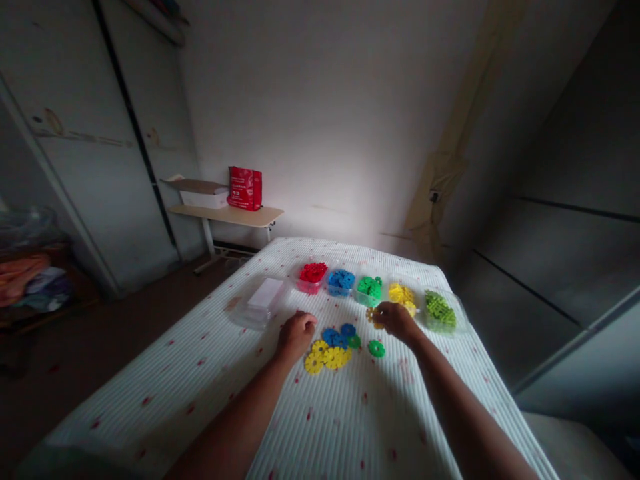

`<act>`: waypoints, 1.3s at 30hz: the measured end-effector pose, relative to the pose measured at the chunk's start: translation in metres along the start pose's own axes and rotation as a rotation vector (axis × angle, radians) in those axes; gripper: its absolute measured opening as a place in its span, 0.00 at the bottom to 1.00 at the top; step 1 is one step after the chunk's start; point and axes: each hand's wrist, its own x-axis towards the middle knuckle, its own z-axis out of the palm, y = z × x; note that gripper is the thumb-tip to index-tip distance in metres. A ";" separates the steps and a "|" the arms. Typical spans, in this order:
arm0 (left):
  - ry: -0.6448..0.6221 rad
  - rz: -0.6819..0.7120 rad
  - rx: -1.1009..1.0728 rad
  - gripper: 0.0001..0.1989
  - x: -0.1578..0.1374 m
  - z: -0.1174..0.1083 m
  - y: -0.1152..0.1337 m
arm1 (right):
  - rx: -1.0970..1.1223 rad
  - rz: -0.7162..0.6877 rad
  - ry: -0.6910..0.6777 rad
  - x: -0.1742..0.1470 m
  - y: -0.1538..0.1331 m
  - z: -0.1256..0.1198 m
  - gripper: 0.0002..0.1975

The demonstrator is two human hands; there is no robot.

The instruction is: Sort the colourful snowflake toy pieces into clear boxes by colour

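My right hand [397, 320] is closed on a yellow notched disc [374, 317], just in front of the tubs of green and yellow pieces. My left hand [299, 331] has its fingers curled in, left of the loose discs; whether anything is inside cannot be seen. Between the hands lie yellow notched discs [333, 358], overlapping blue notched discs [331, 337] and a green disc [354, 342]. Another green notched disc [377, 349] lies by itself to the right, below my right hand.
Clear tubs stand in a row across the striped cloth: red pieces [313, 273], blue pieces [341, 280], green pieces [370, 287], yellow pieces [401, 295], light green pieces [440, 310]. A clear container with a white rectangle [266, 293] lies left. A side table [235, 215] holds a red bag [245, 189].
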 end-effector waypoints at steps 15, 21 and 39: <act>-0.005 0.037 0.006 0.11 0.000 0.003 -0.006 | -0.170 -0.093 0.105 -0.034 0.047 0.016 0.11; -0.098 0.210 -0.018 0.11 -0.004 0.003 0.011 | -0.022 -0.008 0.144 -0.048 0.055 0.029 0.11; -0.537 0.439 0.308 0.14 0.022 0.025 0.078 | -0.069 0.006 0.216 -0.049 0.054 0.034 0.12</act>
